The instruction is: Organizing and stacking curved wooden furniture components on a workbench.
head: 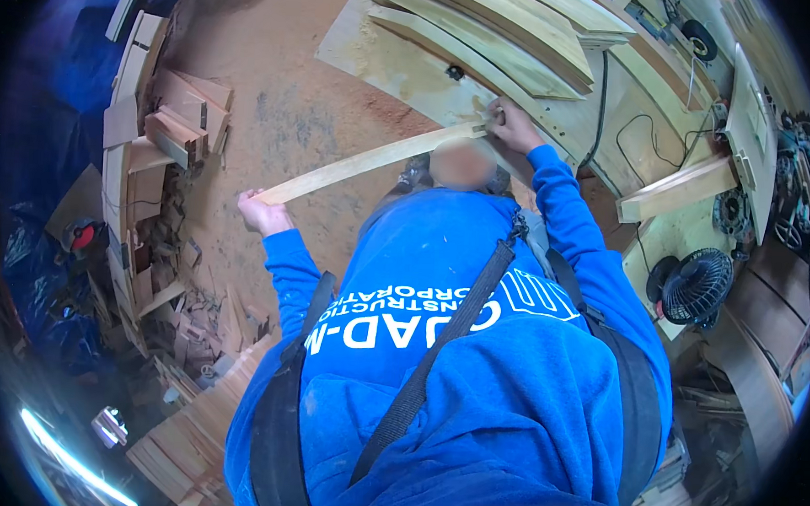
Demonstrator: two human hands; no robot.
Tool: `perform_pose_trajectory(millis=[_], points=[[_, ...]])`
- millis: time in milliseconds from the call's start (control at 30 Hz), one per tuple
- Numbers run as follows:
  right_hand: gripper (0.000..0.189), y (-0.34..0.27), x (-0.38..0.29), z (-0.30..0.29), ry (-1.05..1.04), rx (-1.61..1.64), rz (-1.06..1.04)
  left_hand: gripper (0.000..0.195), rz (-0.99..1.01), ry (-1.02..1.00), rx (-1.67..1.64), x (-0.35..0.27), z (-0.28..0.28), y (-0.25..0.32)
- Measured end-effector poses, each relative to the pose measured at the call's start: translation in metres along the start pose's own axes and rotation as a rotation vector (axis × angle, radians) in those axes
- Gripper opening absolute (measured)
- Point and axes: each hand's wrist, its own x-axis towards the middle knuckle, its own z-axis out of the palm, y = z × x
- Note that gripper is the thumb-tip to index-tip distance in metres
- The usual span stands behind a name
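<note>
A long, pale wooden strip point(368, 162) slants across in front of my body, one end at each hand. My left hand point(266, 213) is closed around its lower left end, above the dusty floor. At the upper right end, which shows a small slot, the fingers of my right hand point(515, 125) grip the wood beside the edge of the worktable point(414, 82). A small dark object point(455, 72) lies on that table. Just below the strip's right part, a round patch is blurred, and what it is cannot be told.
Curved wooden boards point(485, 34) are stacked on the worktable. On the right are a black fan point(697, 285), a thick wooden beam point(680, 188) and loose cables. Wood blocks point(178, 131) rest on a shelf at left, with offcuts point(201, 332) heaped below on the floor.
</note>
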Motion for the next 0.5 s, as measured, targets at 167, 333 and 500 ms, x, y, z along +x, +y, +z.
perform_pose_trajectory(millis=[167,333,500], points=[[0.03,-0.003,-0.003,-0.005,0.063,-0.034,-0.054,0.012,0.016,0.018,0.019,-0.006,0.005,0.002],[0.03,-0.001,0.0,0.006,0.044,-0.048,-0.091,0.011,0.002,-0.013,-0.006,-0.006,0.003,0.002],[0.031,-0.001,-0.007,-0.002,0.077,-0.008,-0.051,0.011,0.01,-0.034,0.018,-0.004,0.0,0.001]])
